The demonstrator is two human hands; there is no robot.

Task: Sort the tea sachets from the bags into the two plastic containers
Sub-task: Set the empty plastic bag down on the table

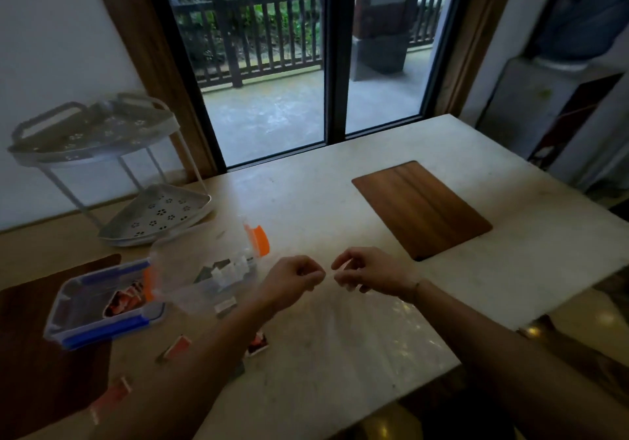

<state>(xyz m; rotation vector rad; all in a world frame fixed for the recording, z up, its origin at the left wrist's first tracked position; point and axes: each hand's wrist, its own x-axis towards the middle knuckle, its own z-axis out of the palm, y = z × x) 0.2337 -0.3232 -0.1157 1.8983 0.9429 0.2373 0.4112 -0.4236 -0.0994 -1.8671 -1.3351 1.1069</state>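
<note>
Smooth pale stone table, matt wooden board, clear plastic containers

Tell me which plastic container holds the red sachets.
The blue-clipped container at far left; the orange-clipped container beside it holds dark and white ones.

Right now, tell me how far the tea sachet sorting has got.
Done: the blue-clipped clear plastic container holds red sachets, and the orange-clipped clear plastic container holds dark and white ones. In hand: the left hand and right hand both pinch the top edge of a clear plastic bag that hangs below them. Left: several red sachets lie loose on the pale stone table.
</note>
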